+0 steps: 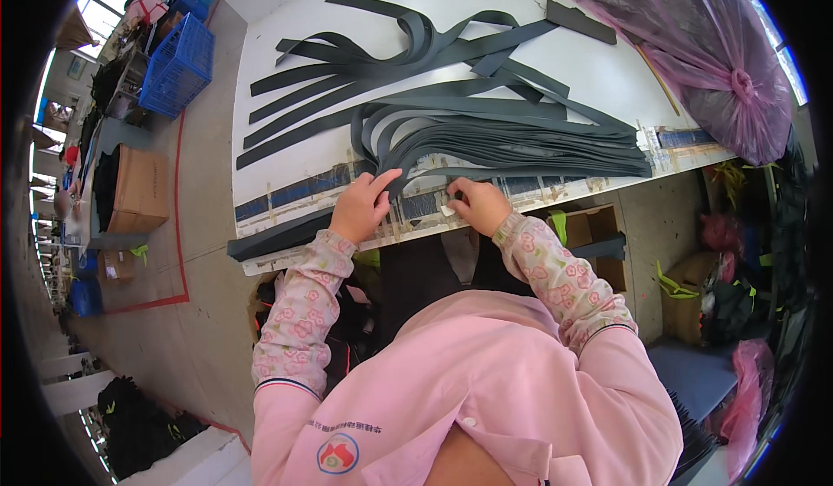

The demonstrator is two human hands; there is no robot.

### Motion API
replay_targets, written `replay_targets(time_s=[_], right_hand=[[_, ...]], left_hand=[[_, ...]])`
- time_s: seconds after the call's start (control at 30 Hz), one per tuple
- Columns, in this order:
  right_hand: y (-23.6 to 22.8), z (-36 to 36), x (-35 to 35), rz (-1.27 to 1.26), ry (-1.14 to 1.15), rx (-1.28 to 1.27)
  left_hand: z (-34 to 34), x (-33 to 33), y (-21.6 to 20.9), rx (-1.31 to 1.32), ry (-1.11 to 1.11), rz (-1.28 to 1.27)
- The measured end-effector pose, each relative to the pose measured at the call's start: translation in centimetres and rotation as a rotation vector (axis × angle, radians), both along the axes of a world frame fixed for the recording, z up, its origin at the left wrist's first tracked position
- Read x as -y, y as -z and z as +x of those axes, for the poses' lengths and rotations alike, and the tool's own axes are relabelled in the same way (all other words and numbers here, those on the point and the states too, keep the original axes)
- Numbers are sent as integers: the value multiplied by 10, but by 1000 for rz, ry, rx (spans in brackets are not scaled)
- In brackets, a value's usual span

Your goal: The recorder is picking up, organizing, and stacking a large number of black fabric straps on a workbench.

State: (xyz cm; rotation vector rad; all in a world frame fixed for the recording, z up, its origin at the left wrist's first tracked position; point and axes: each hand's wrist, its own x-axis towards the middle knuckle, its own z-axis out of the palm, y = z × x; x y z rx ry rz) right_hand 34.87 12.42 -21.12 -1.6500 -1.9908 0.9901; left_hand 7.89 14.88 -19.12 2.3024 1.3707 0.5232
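Note:
A thick bundle of dark grey-green fabric strips (512, 143) lies along the near side of the white table, its folds stacked on the right. Toward the left the strips bend around and run under my left hand (359, 208), which is closed on them near the table edge. Their ends (282, 235) stick out beyond that hand to the left. My right hand (475, 206) is pinched closed at the edge, just below the bundle. A small white piece (447, 211) shows at its fingertips; whether it is held or stuck to the table is unclear.
More loose strips (347, 69) fan across the white table (286, 17). Worn tape (304, 193) covers the near edge. A pink plastic bag (694, 61) stands at the far right. Below the table is an open carton (599, 226). Leftward are a blue crate (178, 65) and a cardboard box (139, 189).

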Motion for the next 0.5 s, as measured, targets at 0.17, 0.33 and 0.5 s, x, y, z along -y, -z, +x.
replay_targets(time_s=[0.17, 0.33, 0.5], right_hand=[[-39, -23, -6, 157, -121, -133], [-137, -39, 7, 423, -333, -485], [-244, -1, 15, 963, -150, -269]], left_hand=[[-15, -37, -63, 242, 160, -93], [30, -53, -223, 506, 196, -632], [125, -43, -340, 748, 538, -553]])
